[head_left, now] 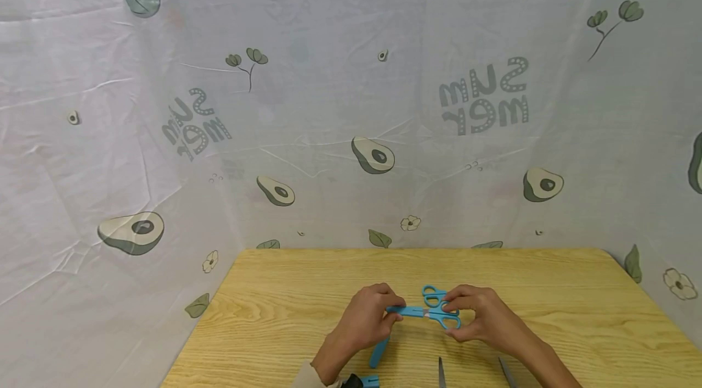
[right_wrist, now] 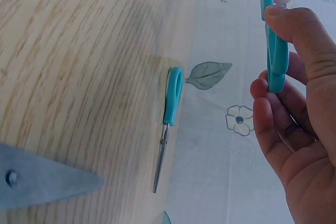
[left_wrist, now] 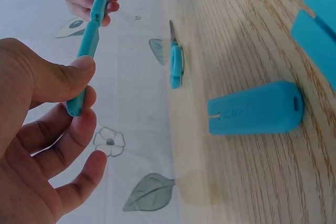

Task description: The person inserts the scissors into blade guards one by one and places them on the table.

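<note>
Above the wooden table, my left hand (head_left: 370,318) pinches a blue blade cover (head_left: 411,312) between thumb and fingers. That cover sits over the blades of a pair of blue-handled scissors (right_wrist: 277,59), with a little metal showing between cover and handles. My right hand (head_left: 482,322) grips these scissors by their finger loops. Just beyond lies a second pair of blue-handled scissors (right_wrist: 174,98) on the table, its blades bare in the right wrist view. Below my left hand rests a loose blue cover (left_wrist: 254,108), slotted at one end.
Another blue piece (head_left: 370,381) lies at the near edge of the head view, partly cut off. Two bare metal blades, one left (head_left: 441,371) and one right (head_left: 507,371), point away from me on the table (head_left: 307,272). A printed curtain (head_left: 329,102) hangs behind.
</note>
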### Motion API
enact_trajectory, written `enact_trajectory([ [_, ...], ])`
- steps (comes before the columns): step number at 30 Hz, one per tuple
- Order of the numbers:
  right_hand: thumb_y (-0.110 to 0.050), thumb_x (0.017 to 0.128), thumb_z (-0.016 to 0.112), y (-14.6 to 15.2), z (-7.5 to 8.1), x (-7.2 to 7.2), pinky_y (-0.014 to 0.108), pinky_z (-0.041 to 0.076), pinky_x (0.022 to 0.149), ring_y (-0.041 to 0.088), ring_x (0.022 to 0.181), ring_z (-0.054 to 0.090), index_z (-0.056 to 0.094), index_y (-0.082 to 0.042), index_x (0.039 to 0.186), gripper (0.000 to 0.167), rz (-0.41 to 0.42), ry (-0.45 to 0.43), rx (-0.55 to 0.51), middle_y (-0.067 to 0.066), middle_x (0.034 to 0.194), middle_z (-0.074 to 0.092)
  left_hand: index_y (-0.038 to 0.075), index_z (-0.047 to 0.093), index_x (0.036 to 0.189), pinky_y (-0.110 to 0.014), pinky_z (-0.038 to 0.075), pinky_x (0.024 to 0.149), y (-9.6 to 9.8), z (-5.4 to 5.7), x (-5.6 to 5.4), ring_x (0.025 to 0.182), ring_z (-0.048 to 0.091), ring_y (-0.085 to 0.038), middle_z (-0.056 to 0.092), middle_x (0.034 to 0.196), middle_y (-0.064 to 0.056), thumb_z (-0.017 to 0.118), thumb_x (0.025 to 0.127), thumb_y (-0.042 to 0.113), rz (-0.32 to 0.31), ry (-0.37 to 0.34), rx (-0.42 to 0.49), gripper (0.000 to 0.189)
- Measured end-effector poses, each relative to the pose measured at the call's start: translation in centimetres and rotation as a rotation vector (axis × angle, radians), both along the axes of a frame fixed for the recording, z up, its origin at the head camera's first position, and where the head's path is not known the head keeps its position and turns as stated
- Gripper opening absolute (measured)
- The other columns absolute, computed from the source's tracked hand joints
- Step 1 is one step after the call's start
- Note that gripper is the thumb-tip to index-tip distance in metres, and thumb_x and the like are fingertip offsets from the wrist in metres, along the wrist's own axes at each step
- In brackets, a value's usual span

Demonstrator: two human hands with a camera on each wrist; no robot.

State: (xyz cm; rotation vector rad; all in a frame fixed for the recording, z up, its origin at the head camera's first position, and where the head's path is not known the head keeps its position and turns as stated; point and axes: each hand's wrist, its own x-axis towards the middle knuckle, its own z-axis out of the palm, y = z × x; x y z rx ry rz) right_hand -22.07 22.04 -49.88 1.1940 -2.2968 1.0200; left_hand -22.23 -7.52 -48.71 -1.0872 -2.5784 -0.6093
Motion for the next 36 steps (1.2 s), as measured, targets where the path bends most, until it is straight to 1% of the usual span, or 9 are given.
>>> enact_trajectory([
  [7,-0.007,0.077,0.096,0.05,-0.05,0.15,0.03,0.063,0.068,0.012,0.092,0.074,0.085,-0.011,0.103,0.028,0.002,-0.05,-0.007,0.007,0.108,0.077,0.016,0.084,0.11,-0.008,0.049,0.075,0.04,-0.19,-0.02,0.088,0.07,-0.005,0.076,0.103,0.003,0.082,0.096,0.017,-0.002,0.005,0.003,0.015],
  [17,-0.007,0.079,0.095,-0.2,-0.11,0.37,0.029,0.062,0.067,0.006,0.093,0.072,0.085,-0.009,0.104,0.027,0.003,-0.064,-0.017,0.007,0.107,0.076,0.016,0.085,0.11,-0.008,0.049,0.074,0.11,-0.31,0.09,0.088,0.07,-0.005,0.076,0.103,0.003,0.082,0.096,0.017,0.005,-0.004,0.01,0.015],
  [25,-0.008,0.08,0.095,-0.35,-0.05,0.26,0.03,0.062,0.068,0.015,0.09,0.074,0.085,-0.009,0.104,0.025,0.014,-0.059,-0.034,0.007,0.108,0.075,0.016,0.084,0.111,-0.009,0.049,0.075,0.23,-0.25,0.04,0.088,0.069,-0.004,0.076,0.104,0.003,0.082,0.095,0.016,0.001,-0.013,0.009,0.016],
  [29,-0.008,0.08,0.094,-0.4,-0.06,0.32,0.03,0.062,0.069,0.016,0.091,0.074,0.085,-0.009,0.104,0.025,0.017,-0.061,-0.034,0.007,0.108,0.075,0.016,0.084,0.112,-0.009,0.05,0.076,0.31,-0.34,0.04,0.09,0.07,-0.006,0.077,0.104,0.003,0.081,0.096,0.016,-0.001,-0.017,0.008,0.017],
  [36,-0.004,0.076,0.095,-0.65,-0.13,0.36,0.03,0.062,0.069,0.017,0.09,0.074,0.086,-0.01,0.101,0.027,0.008,-0.043,-0.04,0.006,0.106,0.075,0.017,0.085,0.111,-0.009,0.05,0.077,0.58,-0.34,0.1,0.09,0.071,-0.004,0.077,0.103,0.004,0.083,0.094,0.015,-0.006,-0.015,0.015,0.017],
])
